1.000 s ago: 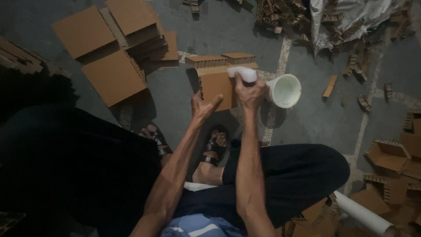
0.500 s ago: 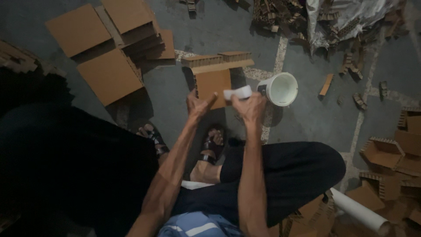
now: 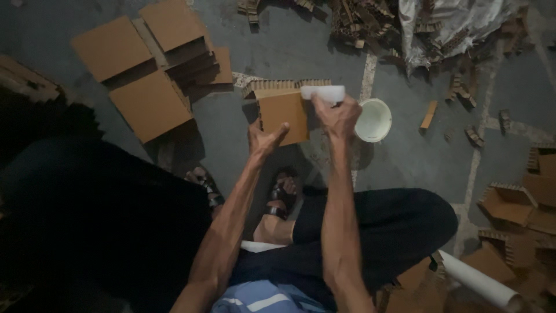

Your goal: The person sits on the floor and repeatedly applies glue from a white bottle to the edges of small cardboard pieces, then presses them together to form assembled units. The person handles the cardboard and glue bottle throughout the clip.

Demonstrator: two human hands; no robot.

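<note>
Right hand clamped on white block at cardboard piece's 1 o'clock corner, left hand open, bracing its 7 o'clock edge on the floor; white bucket at 3 o'clock; best pressing evenly, strokes short.

Dim, grainy view; deep shadow swallows the left, edges slightly soft.

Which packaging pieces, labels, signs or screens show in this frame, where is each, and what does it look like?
Small square brown cardboard panel: steadied by the left hand, right hand presses a white block at its top edge.
Flat square brown cardboard sheets: stacked on the floor, upper left.
Open brown corrugated cardboard trays: right edge.
White round plastic bucket: beside the right hand.
No labels, signs or screens show.
</note>
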